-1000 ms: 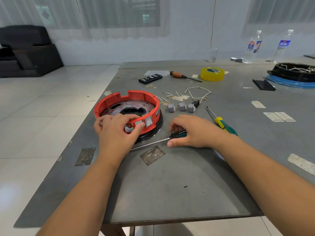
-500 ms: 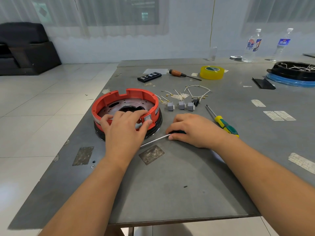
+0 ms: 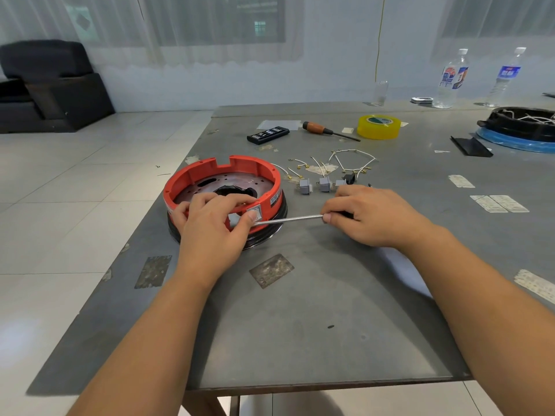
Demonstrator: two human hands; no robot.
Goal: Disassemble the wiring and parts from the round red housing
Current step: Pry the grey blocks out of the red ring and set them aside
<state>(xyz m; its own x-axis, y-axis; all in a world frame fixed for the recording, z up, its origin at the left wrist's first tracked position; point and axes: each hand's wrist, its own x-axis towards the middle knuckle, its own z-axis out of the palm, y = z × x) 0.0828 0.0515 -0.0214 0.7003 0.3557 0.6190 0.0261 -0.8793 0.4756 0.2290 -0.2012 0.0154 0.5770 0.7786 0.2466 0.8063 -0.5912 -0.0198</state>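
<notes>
On the grey table point(image 3: 300, 325), near its left edge, stands the round red housing point(image 3: 192, 178). Left hand point(image 3: 210, 232) grips the near wall, thumb beside a white switch point(image 3: 255, 213) still seated there. Right hand point(image 3: 369, 217) holds a screwdriver point(image 3: 288, 220), fingers curled round its handle, shaft pointing toward that switch. Removed grey switches point(image 3: 306, 186) and loose wires point(image 3: 354, 160) lie beyond, well apart. Judged stage: mostly stripped; at least this last switch remains.

Makeshift workshop: grey worktable point(image 3: 300, 325), screwdriver point(image 3: 327, 131), tape roll point(image 3: 379, 127), tiled floor point(image 3: 75, 190).
</notes>
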